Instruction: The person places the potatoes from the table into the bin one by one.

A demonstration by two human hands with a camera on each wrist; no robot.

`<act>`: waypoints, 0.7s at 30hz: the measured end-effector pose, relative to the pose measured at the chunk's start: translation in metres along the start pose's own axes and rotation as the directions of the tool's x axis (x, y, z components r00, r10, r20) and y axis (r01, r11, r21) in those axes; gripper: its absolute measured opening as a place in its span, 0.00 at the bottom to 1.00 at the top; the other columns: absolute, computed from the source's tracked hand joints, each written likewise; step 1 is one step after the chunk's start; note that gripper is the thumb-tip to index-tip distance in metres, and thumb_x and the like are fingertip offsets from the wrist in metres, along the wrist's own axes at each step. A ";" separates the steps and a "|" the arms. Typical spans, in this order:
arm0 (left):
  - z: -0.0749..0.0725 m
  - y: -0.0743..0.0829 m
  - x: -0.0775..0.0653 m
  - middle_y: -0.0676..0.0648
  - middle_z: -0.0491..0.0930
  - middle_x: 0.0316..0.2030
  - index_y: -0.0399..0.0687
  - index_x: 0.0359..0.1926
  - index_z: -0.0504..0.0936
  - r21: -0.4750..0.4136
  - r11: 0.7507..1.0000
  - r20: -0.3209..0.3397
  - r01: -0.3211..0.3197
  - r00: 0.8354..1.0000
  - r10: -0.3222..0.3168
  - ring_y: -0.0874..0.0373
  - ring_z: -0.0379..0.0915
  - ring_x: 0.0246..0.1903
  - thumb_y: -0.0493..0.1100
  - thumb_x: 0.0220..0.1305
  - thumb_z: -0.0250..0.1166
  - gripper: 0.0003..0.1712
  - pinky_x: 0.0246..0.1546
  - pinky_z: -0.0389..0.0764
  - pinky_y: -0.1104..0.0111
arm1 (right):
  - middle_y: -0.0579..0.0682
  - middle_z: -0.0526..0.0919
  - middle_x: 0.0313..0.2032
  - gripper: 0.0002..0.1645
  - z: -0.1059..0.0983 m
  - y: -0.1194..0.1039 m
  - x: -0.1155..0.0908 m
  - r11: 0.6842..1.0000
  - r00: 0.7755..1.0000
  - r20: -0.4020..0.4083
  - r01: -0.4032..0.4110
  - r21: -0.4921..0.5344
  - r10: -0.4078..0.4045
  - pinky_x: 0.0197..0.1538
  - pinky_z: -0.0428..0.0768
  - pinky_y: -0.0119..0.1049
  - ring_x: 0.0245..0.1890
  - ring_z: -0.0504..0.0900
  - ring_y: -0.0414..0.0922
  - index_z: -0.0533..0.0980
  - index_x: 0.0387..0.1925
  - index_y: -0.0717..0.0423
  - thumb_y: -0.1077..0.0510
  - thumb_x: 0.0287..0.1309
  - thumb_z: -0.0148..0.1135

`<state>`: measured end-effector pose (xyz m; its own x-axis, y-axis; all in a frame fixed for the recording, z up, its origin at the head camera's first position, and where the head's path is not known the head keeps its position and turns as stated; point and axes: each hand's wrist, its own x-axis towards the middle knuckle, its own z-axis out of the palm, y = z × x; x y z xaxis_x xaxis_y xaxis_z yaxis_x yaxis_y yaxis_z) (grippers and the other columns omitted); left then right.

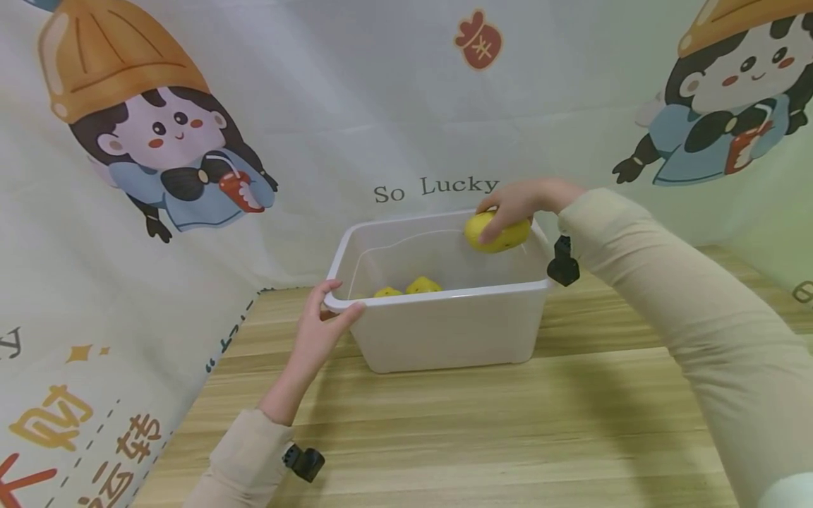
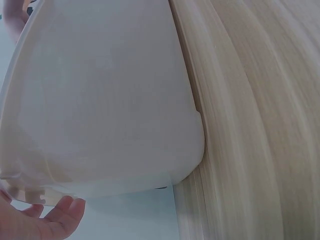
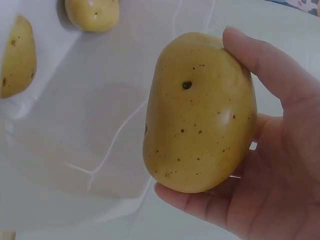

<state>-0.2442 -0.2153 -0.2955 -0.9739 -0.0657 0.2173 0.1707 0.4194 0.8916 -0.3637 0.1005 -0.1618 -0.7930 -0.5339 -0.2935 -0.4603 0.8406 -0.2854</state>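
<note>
A yellow potato (image 1: 513, 235) with dark specks is in my right hand (image 1: 522, 201), which grips it over the right rear of a white plastic bin (image 1: 454, 331). The right wrist view shows the thumb on one end of the potato (image 3: 200, 115) and the fingers curled round the other. Two more potatoes lie in the bin: one potato (image 1: 423, 285) near the middle, another potato (image 1: 387, 292) left of it, both partly hidden by the front wall. My left hand (image 1: 320, 335) grips the bin's front left corner, thumb along the front rim, fingers over the left side.
The bin stands on a wood-grain table (image 1: 444, 430), close to the back. Behind and to the left hangs a pale printed cloth (image 1: 317, 92) with cartoon figures and lettering. Small black cameras sit at both wrists.
</note>
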 end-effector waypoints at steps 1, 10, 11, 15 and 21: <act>0.000 0.000 0.000 0.43 0.57 0.62 0.48 0.63 0.59 -0.001 1.000 -0.001 0.002 1.000 -0.002 0.49 0.65 0.47 0.47 0.59 0.63 0.34 0.38 0.72 0.70 | 0.59 0.66 0.57 0.42 0.000 -0.001 0.002 1.000 1.000 0.005 -0.004 -0.001 0.004 0.42 0.72 0.40 0.47 0.68 0.51 0.57 0.66 0.57 0.43 0.55 0.56; 0.000 0.000 0.000 0.43 0.58 0.61 0.48 0.63 0.59 -0.009 1.000 -0.002 -0.005 1.000 0.005 0.49 0.66 0.47 0.47 0.59 0.63 0.34 0.39 0.72 0.70 | 0.55 0.69 0.49 0.40 0.004 -0.005 0.014 0.999 1.000 0.021 -0.019 -0.031 0.019 0.36 0.71 0.35 0.39 0.70 0.47 0.60 0.64 0.54 0.41 0.54 0.56; 0.000 0.000 0.000 0.43 0.57 0.61 0.48 0.63 0.59 -0.011 1.000 -0.002 -0.007 1.000 0.007 0.49 0.66 0.47 0.47 0.59 0.63 0.34 0.39 0.72 0.70 | 0.55 0.69 0.49 0.39 0.004 -0.006 0.016 0.999 1.000 0.021 -0.017 -0.031 0.018 0.35 0.71 0.35 0.39 0.70 0.46 0.60 0.64 0.53 0.41 0.54 0.56; 0.000 -0.001 0.001 0.42 0.57 0.61 0.46 0.63 0.59 -0.007 1.000 0.001 -0.017 1.000 0.017 0.49 0.66 0.47 0.47 0.59 0.63 0.34 0.39 0.73 0.70 | 0.55 0.69 0.51 0.39 0.006 -0.008 0.019 0.999 0.999 0.020 -0.024 -0.030 0.025 0.37 0.73 0.36 0.42 0.69 0.47 0.61 0.64 0.53 0.40 0.54 0.56; 0.000 -0.003 0.001 0.43 0.56 0.61 0.46 0.63 0.59 -0.011 1.000 0.001 -0.022 1.000 0.022 0.49 0.66 0.47 0.46 0.59 0.63 0.34 0.39 0.73 0.69 | 0.54 0.69 0.52 0.39 0.009 -0.011 0.022 0.999 0.999 0.021 -0.028 -0.033 0.029 0.40 0.74 0.38 0.44 0.69 0.48 0.61 0.64 0.52 0.40 0.54 0.56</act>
<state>-0.2461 -0.2171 -0.2981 -0.9702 -0.0554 0.2360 0.1932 0.4109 0.8910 -0.3722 0.0785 -0.1733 -0.7975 -0.5112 -0.3204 -0.4508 0.8579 -0.2467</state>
